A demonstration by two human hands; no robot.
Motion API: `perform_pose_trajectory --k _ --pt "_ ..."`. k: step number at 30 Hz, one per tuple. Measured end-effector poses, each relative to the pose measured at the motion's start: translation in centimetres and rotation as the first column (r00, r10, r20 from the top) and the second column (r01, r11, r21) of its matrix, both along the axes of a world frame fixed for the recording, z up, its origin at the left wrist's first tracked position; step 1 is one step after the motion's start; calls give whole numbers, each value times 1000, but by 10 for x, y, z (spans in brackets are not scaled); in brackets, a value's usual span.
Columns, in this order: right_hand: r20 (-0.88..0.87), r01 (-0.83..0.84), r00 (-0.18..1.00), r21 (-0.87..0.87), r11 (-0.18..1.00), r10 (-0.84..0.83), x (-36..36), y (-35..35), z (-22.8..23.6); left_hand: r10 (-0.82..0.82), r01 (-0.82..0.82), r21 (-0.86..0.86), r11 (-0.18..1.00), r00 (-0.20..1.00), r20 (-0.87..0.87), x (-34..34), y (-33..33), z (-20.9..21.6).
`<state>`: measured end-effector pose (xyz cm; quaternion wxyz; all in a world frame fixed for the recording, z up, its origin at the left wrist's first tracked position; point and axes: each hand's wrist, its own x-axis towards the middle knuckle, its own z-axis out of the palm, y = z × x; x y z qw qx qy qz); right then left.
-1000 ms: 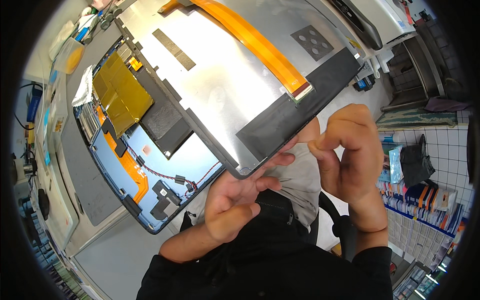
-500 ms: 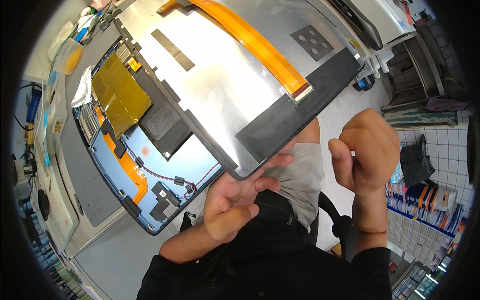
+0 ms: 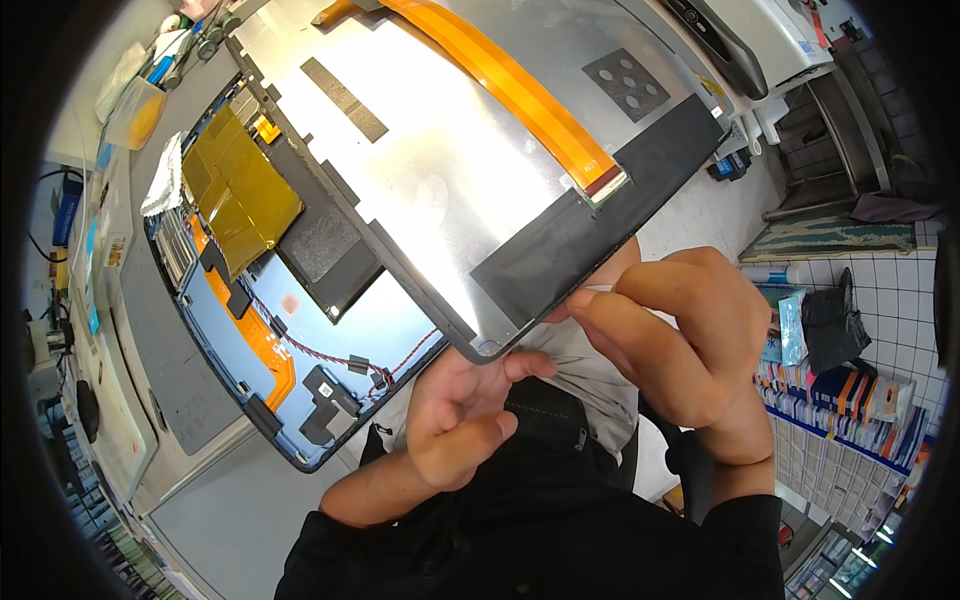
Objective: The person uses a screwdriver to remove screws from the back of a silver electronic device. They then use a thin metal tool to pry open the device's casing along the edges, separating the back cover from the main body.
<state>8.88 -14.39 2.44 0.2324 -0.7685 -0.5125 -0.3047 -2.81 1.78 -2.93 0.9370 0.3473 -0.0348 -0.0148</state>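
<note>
A tablet's display panel (image 3: 430, 180), silver-backed with a black border, tilts over my lap. A wide orange flex cable (image 3: 520, 95) runs down its back. My left hand (image 3: 460, 410) is palm up under the near corner, some fingers hidden behind the panel and the thumb free of it. At the lower right edge, my right hand (image 3: 690, 340) is closed with thumb and forefinger pinched; anything between them is too small to make out. Left of the panel lies the opened blue back housing (image 3: 310, 310) with a gold-taped part (image 3: 240, 190), thin twisted wires and another orange flex cable (image 3: 245, 320).
A grey mat (image 3: 185, 370) covers the bench at left, with a clear tub (image 3: 140, 112) at its far end. A white machine (image 3: 770, 45) stands at far right. Beyond my right arm are a dark chair (image 3: 825, 150) and a white wire rack (image 3: 850, 460) with packets.
My right hand has moved left to the display panel's lower edge, its fingers still pinched. The left fingers have drawn in slightly under the corner. The panel has hardly shifted.
</note>
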Motion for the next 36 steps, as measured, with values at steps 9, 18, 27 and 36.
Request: perform_pose_trajectory --k 9,18,27,36 --pt "-57 18 998 -118 993 -25 -10 -2 9 -42 41 13 999 998 52 2 1 0" --pt "21 26 1000 -113 993 -23 -4 3 8 -67 51 157 986 993 97 2 5 -4" --pt "31 -11 999 17 1000 10 9 6 -6 -44 28 151 988 994 104 2 3 -6" --pt "-37 -16 999 102 995 20 10 6 -5 -69 62 65 996 991 112 4 5 -6"
